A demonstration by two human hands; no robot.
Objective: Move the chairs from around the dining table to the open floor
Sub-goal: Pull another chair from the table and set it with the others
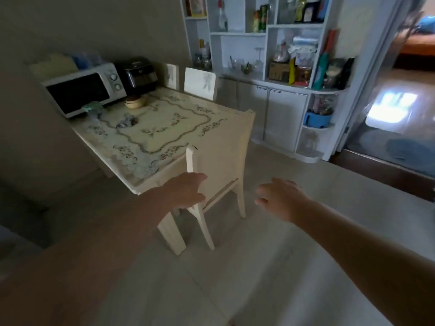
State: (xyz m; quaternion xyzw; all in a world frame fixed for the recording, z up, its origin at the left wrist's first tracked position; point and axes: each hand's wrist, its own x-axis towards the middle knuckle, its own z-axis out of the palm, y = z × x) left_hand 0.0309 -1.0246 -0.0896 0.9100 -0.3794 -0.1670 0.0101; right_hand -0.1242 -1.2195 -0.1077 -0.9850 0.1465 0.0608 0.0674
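Note:
A cream wooden chair (223, 151) stands tucked against the near side of the dining table (164, 123), its back toward me. My left hand (186, 191) reaches out in front of the chair's left back post with fingers relaxed, holding nothing. My right hand (277, 196) hovers to the right of the chair, fingers loosely spread, clear of the wood. Two more chair backs (200, 83) (171, 76) rise behind the table's far edge.
A microwave (82, 90), a black cooker (138, 72) and a small bowl (134, 102) sit on the table against the wall. White shelving (270, 67) lines the back. Pale tiled floor (282, 255) spreads to my right; a doorway (400, 114) opens at far right.

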